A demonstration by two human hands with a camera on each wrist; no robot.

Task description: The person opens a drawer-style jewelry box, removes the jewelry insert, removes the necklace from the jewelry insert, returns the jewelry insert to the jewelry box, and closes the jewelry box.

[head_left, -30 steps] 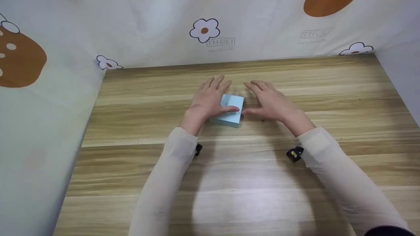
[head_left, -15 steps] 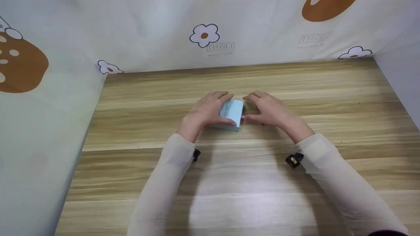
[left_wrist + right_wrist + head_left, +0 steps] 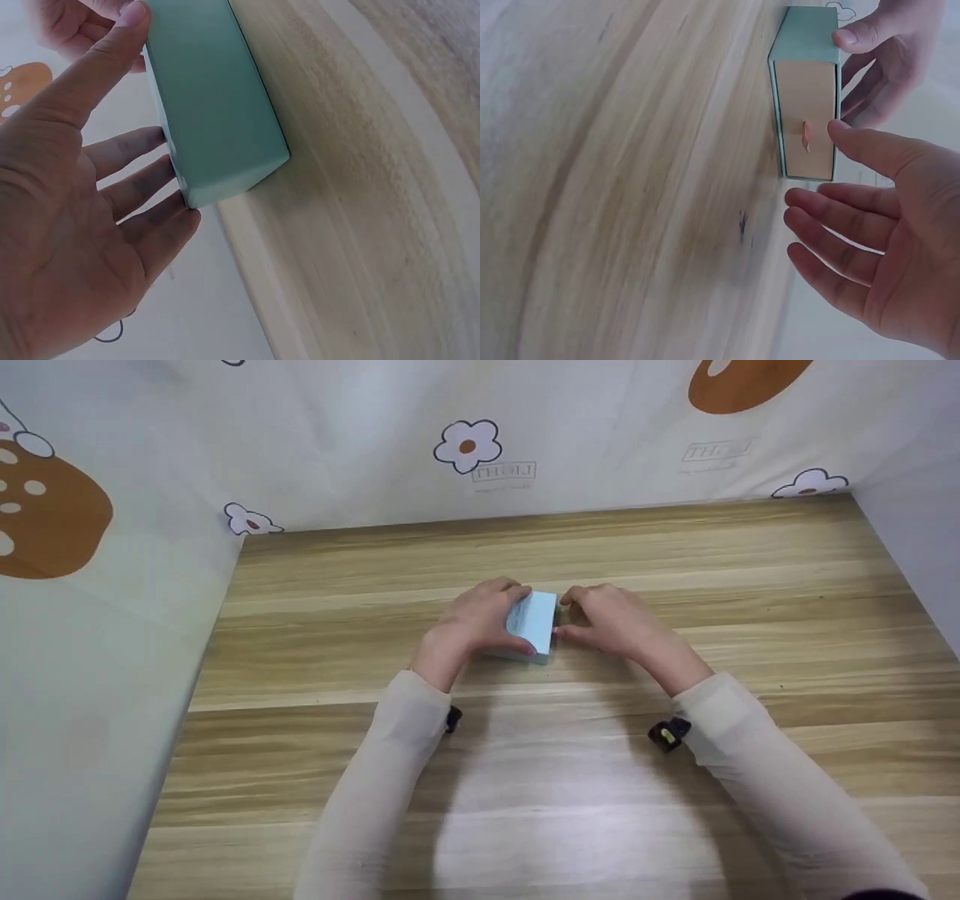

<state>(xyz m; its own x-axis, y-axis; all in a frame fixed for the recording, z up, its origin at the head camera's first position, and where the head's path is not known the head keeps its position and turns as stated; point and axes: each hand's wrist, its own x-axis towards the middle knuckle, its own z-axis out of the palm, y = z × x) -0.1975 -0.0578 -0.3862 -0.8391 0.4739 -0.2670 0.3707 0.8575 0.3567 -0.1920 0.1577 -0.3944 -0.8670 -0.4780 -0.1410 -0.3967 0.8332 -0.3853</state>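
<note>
A pale teal drawer box point(image 3: 537, 619) lies on the wooden table. My left hand point(image 3: 478, 619) spans its left part from above, thumb at the near edge and fingers at the far edge. The left wrist view shows the thumb and fingertips against the edges of the teal box point(image 3: 217, 97). At the box's right end my right hand point(image 3: 613, 619) has its fingers loosely bent, holding nothing. In the right wrist view a peach drawer front point(image 3: 806, 90) sits inside the teal sleeve, with a small orange ribbon pull point(image 3: 805, 136). The right thumb tip is close to that front's edge.
The wood-grain table point(image 3: 300, 765) extends on all sides of the box. A pale cloth backdrop point(image 3: 360, 442) with flower prints rises at the back and left. Each wrist wears a small black camera point(image 3: 669, 733).
My left fingers, stretched out past the box before, have bent down to its far edge. The right fingers have curled in a little beside the box's end. The box stays in place.
</note>
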